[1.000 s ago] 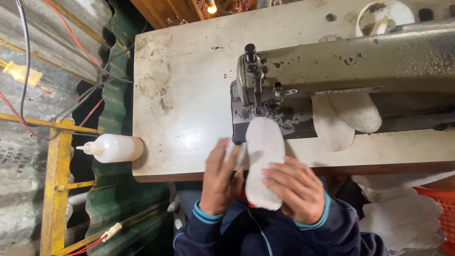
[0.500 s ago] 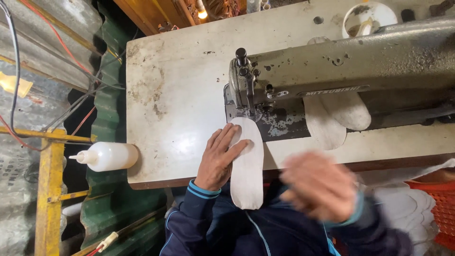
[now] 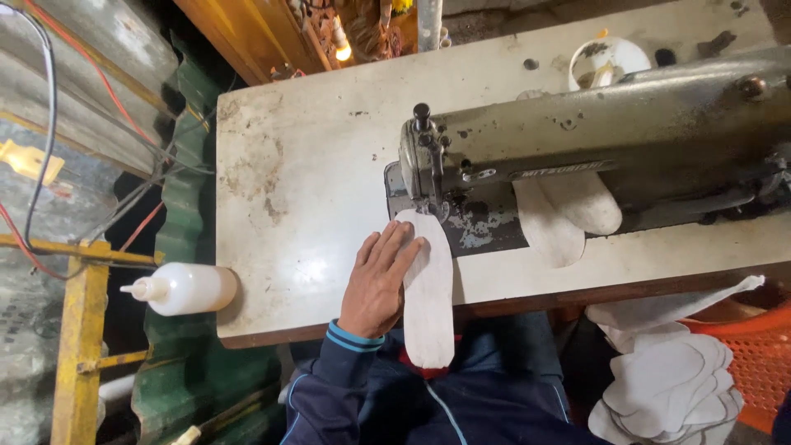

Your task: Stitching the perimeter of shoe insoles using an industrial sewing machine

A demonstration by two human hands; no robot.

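Head view: left hand [image 3: 376, 284] presses one white insole [image 3: 430, 301].

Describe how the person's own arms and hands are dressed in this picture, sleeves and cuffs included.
Only the left hand shows, and it is bare: no glove, ring or watch can be seen. Its arm wears a dark navy sleeve that ends in a ribbed cuff with light blue stripes. The right hand is out of view.
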